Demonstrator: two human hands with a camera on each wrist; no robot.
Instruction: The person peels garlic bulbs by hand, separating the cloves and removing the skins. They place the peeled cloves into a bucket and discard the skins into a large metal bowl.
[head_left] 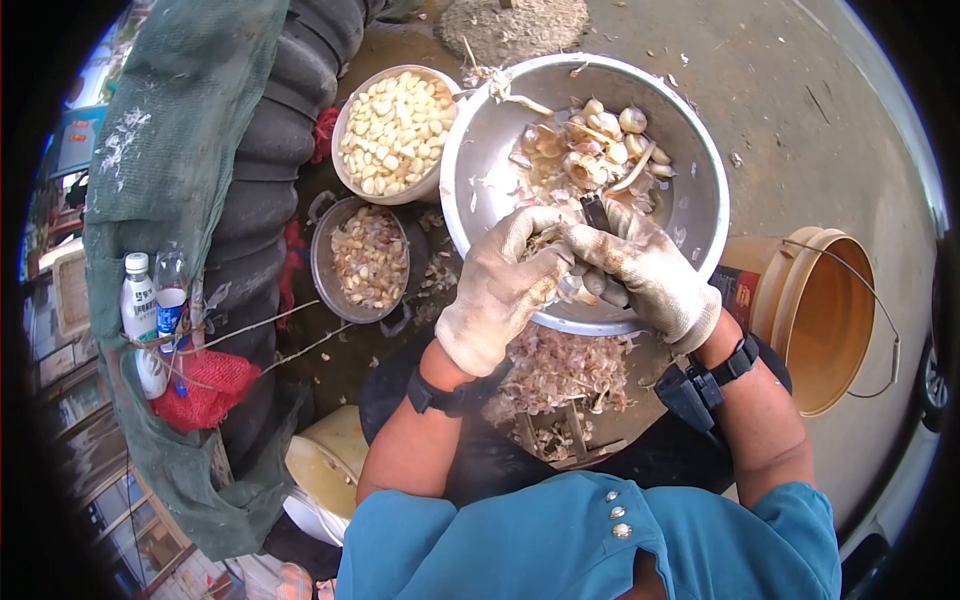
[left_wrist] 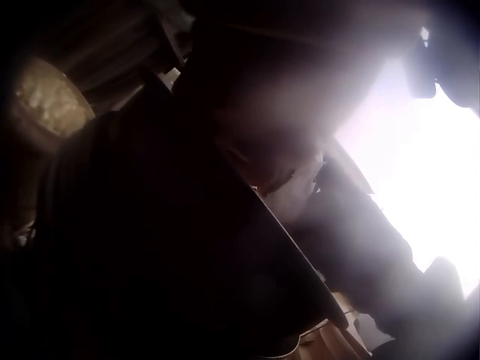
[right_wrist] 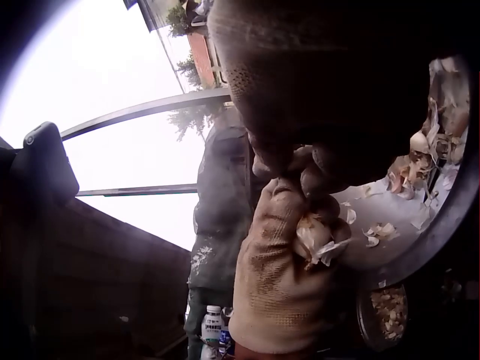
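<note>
Both hands wear pale, soiled work gloves and meet over the near side of a large metal basin [head_left: 480, 190]. My left hand [head_left: 503, 290] grips a garlic bulb [right_wrist: 316, 238] with loose papery skin, seen best in the right wrist view. Fingers curled, my right hand [head_left: 655, 272] works right against the same garlic and holds a small dark flat tool [head_left: 595, 212], whose end sticks up by the index finger; the rest of it is hidden. Garlic bulbs and stalks [head_left: 600, 150] lie in the basin beyond the hands. The left wrist view is mostly dark.
Left of the basin stand a bucket of peeled cloves [head_left: 395, 130] and a pot of cloves with skins [head_left: 368, 255]. Garlic skins [head_left: 565, 370] pile up below the basin. A tipped tan bucket [head_left: 825, 320] lies at right, bottles [head_left: 140, 300] at far left.
</note>
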